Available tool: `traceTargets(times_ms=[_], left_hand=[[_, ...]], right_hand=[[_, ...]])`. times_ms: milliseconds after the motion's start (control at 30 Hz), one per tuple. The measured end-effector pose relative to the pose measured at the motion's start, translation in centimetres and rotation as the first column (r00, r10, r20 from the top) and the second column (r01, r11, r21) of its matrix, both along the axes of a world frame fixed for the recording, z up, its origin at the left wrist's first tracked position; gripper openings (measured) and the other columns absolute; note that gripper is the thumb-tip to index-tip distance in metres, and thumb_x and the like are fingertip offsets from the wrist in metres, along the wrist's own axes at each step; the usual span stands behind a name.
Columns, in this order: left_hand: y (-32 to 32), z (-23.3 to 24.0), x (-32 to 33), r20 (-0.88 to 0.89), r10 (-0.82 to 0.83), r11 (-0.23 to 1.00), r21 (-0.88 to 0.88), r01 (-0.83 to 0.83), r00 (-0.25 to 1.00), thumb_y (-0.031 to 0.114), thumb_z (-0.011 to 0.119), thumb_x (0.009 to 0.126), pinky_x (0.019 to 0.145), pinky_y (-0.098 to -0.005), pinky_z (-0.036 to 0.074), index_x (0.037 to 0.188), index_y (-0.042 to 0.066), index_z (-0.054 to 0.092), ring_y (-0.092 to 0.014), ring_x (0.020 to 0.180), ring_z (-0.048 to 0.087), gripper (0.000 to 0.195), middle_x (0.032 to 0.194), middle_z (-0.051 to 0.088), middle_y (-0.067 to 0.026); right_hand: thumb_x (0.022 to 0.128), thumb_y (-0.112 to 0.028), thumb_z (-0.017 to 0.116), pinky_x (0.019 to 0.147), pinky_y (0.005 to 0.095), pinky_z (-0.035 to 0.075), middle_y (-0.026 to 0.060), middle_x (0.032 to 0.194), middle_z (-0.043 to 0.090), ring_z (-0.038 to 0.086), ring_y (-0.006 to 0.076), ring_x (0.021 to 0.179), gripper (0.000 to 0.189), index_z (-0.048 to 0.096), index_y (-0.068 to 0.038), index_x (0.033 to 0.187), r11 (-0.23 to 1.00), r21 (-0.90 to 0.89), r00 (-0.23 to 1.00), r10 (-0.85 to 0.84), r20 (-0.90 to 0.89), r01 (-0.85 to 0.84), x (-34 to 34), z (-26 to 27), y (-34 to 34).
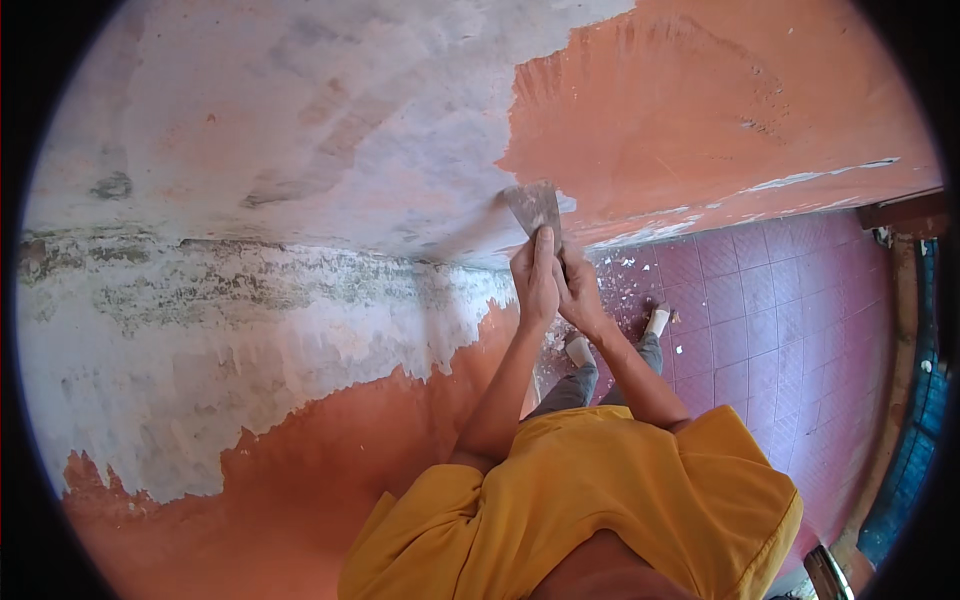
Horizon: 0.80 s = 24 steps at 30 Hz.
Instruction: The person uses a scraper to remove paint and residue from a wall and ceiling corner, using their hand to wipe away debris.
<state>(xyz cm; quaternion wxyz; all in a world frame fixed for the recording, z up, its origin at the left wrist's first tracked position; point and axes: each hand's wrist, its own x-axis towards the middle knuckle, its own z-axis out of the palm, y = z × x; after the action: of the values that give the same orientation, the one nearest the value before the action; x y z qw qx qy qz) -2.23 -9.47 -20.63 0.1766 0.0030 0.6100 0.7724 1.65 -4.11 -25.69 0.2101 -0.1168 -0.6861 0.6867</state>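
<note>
Both my hands hold one metal paint scraper (534, 206) with a wide, worn blade. My left hand (538, 281) has its thumb or a finger laid along the base of the blade, and my right hand (581, 289) closes around the handle just beside it. The blade lies against the wall (420, 150), close to the ragged border between bare, pale plaster and orange paint (675, 97). The handle is mostly hidden by my fingers.
An adjoining wall (300, 442) at the left has orange paint below and stained plaster above. Loose paint flakes (626, 262) lie on the red tiled floor (742, 300) near my feet. A blue surface (911, 450) stands beyond the floor's edge at the far right.
</note>
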Motion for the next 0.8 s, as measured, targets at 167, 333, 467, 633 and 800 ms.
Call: traceTargets(times_ms=[167,333,467,633,800], left_hand=[[-0.3,-1.0,0.1,0.017,-0.008,1.000,0.018,0.008,1.000,0.030,0.049,0.093,0.035,-0.0211,0.019,0.070,0.007,0.051,-0.001,0.036,0.027,0.033,0.048,0.034,0.0074],[-0.5,-0.7,-0.1,0.013,-0.016,0.999,0.028,0.016,1.000,0.030,0.049,0.093,0.037,-0.0203,0.020,0.072,0.005,0.054,0.000,0.039,0.029,0.033,0.050,0.036,0.0070],[-1.0,-1.6,0.6,-0.017,-0.023,0.999,-0.025,0.022,1.000,0.030,0.049,0.093,0.038,-0.0198,0.020,0.072,0.005,0.054,0.000,0.042,0.029,0.032,0.053,0.037,0.0073],[-0.3,-0.9,-0.6,-0.066,-0.021,1.000,0.005,0.021,0.998,0.031,0.050,0.093,0.038,-0.0204,0.019,0.070,0.006,0.054,0.000,0.044,0.029,0.034,0.054,0.037,0.0073],[-0.8,-0.2,0.9,0.050,-0.026,1.000,-0.005,0.026,0.998,0.030,0.050,0.093,0.042,-0.0193,0.022,0.069,0.005,0.053,0.000,0.048,0.031,0.034,0.056,0.039,0.0071]], right_hand=[[0.088,-0.009,0.049,0.071,0.0291,0.044,0.0137,0.084,0.057,0.053,0.0164,0.078,0.016,0.052,-0.001,0.102,1.000,-0.007,0.999,0.023,0.031,-0.023,0.7,0.1,-0.5],[0.089,-0.009,0.048,0.073,0.0290,0.044,0.0136,0.088,0.056,0.053,0.0161,0.081,0.018,0.052,-0.001,0.104,0.996,-0.083,1.000,0.031,0.001,-0.031,0.4,0.1,-0.6],[0.089,-0.009,0.048,0.075,0.0291,0.044,0.0144,0.093,0.057,0.054,0.0174,0.083,0.021,0.052,-0.001,0.107,0.995,-0.090,0.998,0.051,0.035,-0.047,1.1,-0.2,-0.8],[0.089,-0.009,0.048,0.075,0.0292,0.044,0.0147,0.094,0.058,0.055,0.0195,0.084,0.022,0.053,0.000,0.108,0.998,-0.048,1.000,0.031,0.005,-0.030,0.5,-0.1,-0.5],[0.088,-0.008,0.049,0.074,0.0290,0.044,0.0139,0.090,0.059,0.054,0.0178,0.083,0.023,0.052,0.000,0.109,1.000,-0.026,1.000,0.016,0.018,-0.015,0.8,-0.3,-0.7]])
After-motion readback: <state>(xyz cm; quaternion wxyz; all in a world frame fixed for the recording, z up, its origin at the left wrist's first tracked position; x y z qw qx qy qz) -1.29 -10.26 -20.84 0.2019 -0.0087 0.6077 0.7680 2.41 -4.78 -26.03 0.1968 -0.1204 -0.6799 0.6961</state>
